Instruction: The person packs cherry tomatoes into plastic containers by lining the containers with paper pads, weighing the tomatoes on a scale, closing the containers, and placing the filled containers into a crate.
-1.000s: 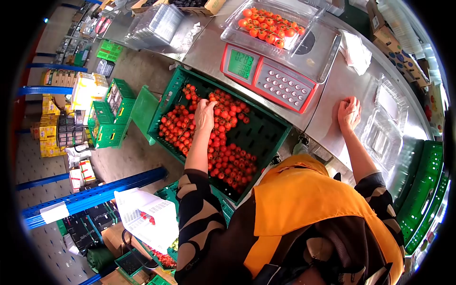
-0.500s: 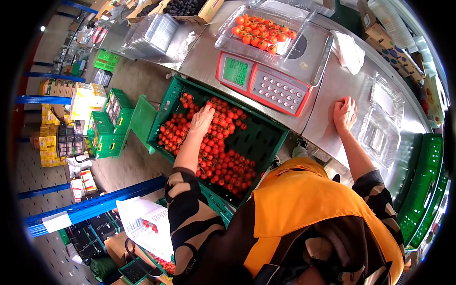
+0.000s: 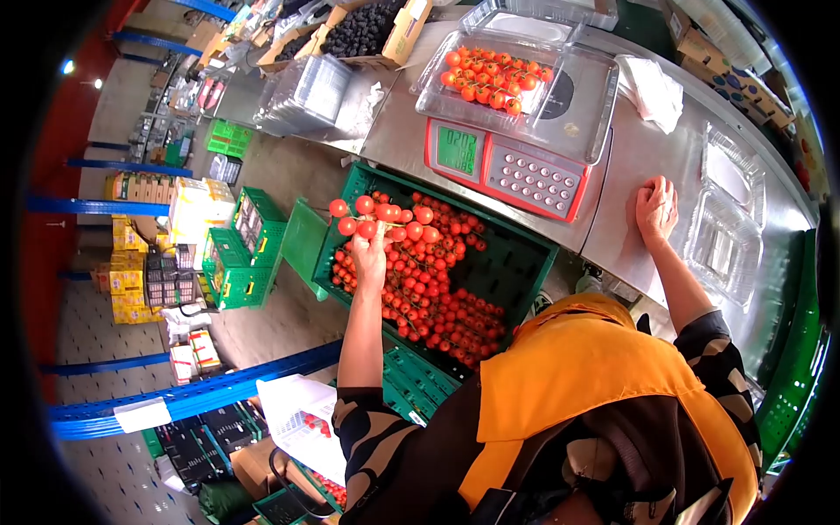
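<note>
My left hand is closed on the stem of a vine of cherry tomatoes, raised above the green crate. Many more red cherry tomatoes on vines lie in the crate. My right hand rests empty on the steel table, fingers loosely bent. Between my hands stands a red-framed scale with a lit display. On its pan, a clear plastic punnet contains orange-red tomatoes on the vine. Right of my right hand lie clear empty punnets.
A white cloth lies behind the scale. Stacked clear punnets and a carton of dark grapes are at the back left. Green crates stand on the floor at left, near a blue rack beam.
My left hand has lifted a vine of cherry tomatoes out of the pile in the crate. My right hand stays on the table. The whole view has shifted slightly.
</note>
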